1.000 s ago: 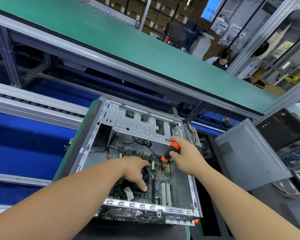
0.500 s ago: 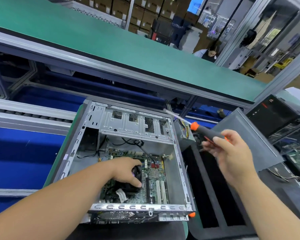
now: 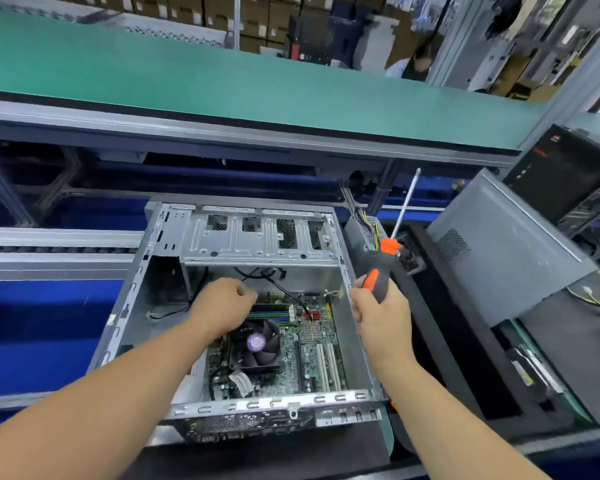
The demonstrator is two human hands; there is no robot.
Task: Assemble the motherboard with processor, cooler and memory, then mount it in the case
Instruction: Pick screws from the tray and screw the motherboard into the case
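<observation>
Since the motherboard (image 3: 302, 355) already lies flat inside the case (image 3: 347, 320), nearest the viewer, treat it as stiff but fragile, handled by its edges. Beyond its cooler (image 3: 257, 344), the left hand (image 3: 222, 306) curls, contents unclear. The right hand (image 3: 378, 313), at the case's right wall, grips an upright screwdriver (image 3: 387, 258).

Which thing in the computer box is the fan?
Find the open grey metal case lying on its side. Inside lies the green motherboard. The fan sits just below the left hand: round, with dark blades and the only shiny purple middle.
</observation>
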